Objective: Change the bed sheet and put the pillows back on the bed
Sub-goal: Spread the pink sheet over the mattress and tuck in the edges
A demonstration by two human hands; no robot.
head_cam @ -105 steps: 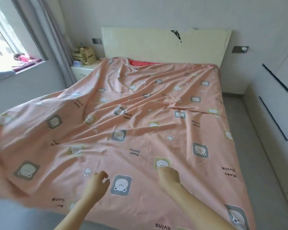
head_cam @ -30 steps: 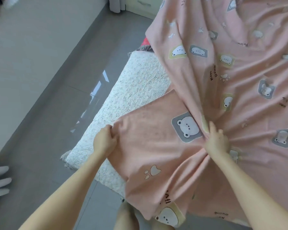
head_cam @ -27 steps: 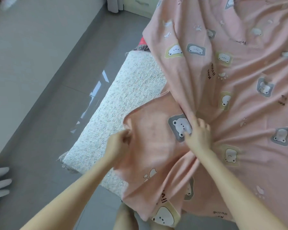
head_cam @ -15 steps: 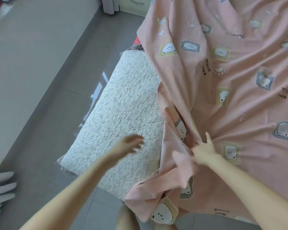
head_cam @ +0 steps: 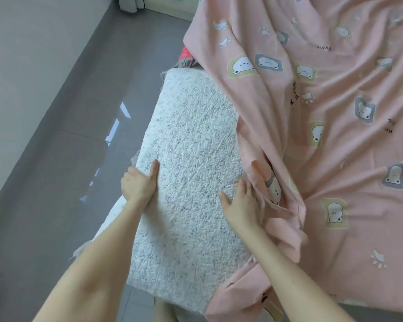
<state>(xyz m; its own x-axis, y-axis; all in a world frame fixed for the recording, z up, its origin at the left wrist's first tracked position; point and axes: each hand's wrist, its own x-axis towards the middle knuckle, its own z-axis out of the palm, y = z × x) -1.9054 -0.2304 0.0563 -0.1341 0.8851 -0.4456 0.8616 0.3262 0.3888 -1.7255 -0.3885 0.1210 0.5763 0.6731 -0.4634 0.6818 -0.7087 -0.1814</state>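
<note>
Along mattress (head_cam: 191,126) edge, left fingers (head_cam: 129,173) seemingly curl (right fingers (head_cam: 244,185) straight, touching sheet (head_cam: 335,140)).

Both bare forearms are stretched forward from the bottom of the view, well apart. The left hand (head_cam: 139,182) is set palm down at the edge of the mattress (head_cam: 191,135). Its thumb is laid straight on top, while its fingers are bent over the edge and mostly hidden. The right hand (head_cam: 243,202) is laid flat, palm down, with the fingers straight and close together and the thumb spread out to the left.
</note>
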